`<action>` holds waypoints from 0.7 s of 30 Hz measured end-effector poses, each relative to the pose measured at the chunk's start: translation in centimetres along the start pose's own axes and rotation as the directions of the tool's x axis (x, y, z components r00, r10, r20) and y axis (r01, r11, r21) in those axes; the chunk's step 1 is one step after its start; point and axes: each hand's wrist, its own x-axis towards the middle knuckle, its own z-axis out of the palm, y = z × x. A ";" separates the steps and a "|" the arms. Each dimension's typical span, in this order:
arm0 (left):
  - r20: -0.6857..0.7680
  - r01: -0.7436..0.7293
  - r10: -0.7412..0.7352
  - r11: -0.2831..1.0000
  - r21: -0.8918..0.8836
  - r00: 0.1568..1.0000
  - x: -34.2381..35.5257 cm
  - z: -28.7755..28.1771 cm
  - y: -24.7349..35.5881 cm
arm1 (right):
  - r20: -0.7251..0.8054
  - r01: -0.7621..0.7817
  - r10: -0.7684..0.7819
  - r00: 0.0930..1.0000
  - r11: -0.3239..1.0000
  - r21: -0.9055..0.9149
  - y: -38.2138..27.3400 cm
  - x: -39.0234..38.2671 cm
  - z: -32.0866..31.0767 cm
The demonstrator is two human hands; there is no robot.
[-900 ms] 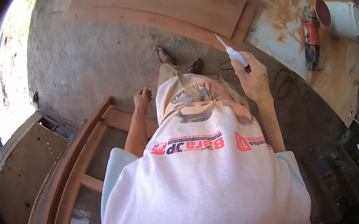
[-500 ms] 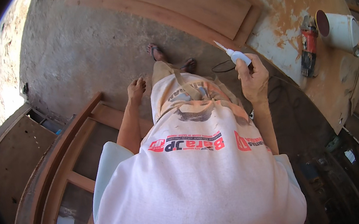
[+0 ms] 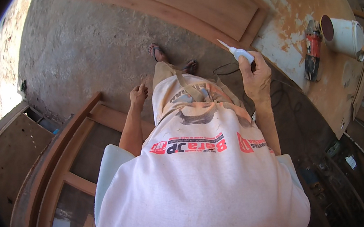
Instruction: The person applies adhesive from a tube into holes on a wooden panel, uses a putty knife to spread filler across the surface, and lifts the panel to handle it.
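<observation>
My right hand (image 3: 256,76) is closed around a small white glue bottle (image 3: 241,54). Its long thin nozzle slants up and to the left, toward the corner of a brown wooden panel door (image 3: 205,9). The bottle is in the air, apart from the wood. My left hand (image 3: 138,95) hangs beside my left thigh with its fingers curled in. Whatever may be inside those fingers is hidden.
A work board (image 3: 296,2) with pale smears lies at right, carrying a red angle grinder (image 3: 313,52) and a white bucket (image 3: 346,39). A wooden frame (image 3: 58,189) leans at left. A dark cable (image 3: 226,68) trails near my sandalled foot (image 3: 191,66).
The fingers of my left hand have shifted slightly, and the hand is a little lower. My right hand keeps the glue bottle almost where it was.
</observation>
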 end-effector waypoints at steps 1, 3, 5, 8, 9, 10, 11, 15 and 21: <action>0.003 -0.003 0.003 1.000 0.000 1.000 -0.1 0.1 0.1 | 0.003 0.001 -0.001 1.000 1.000 -0.012 -0.2 0.0 -0.1; 0.008 -0.010 0.010 1.000 0.003 1.000 -0.1 0.2 0.4 | 0.004 0.008 -0.008 1.000 1.000 -0.029 -0.3 0.1 -0.1; 0.008 -0.009 0.010 1.000 -0.001 1.000 -0.1 0.3 0.6 | 0.001 0.020 -0.020 1.000 0.999 -0.038 -0.1 0.1 0.1; 0.011 -0.011 0.011 1.000 0.001 1.000 -0.1 0.3 0.6 | 0.004 0.028 -0.028 1.000 0.999 -0.023 0.0 0.1 0.2; 0.012 -0.012 0.012 1.000 0.002 1.000 -0.1 0.3 0.6 | 0.007 0.031 -0.031 0.999 0.999 -0.023 0.1 0.2 0.2; 0.008 -0.010 0.010 1.000 -0.001 1.000 -0.1 0.3 0.5 | 0.010 0.035 -0.034 0.999 0.999 -0.023 0.2 0.2 0.2; 0.005 -0.007 0.007 1.000 -0.003 1.000 -0.1 0.4 0.5 | 0.013 0.038 -0.038 0.999 0.999 -0.023 0.2 0.2 0.2; 0.007 0.000 0.000 1.000 -0.005 1.000 0.1 0.3 0.0 | 0.013 0.049 -0.048 0.999 0.998 -0.042 -0.1 0.3 0.1; 0.002 -0.003 0.003 1.000 -0.019 1.000 -0.1 0.4 0.1 | 0.022 0.056 -0.055 0.998 0.997 -0.051 -0.2 0.4 0.0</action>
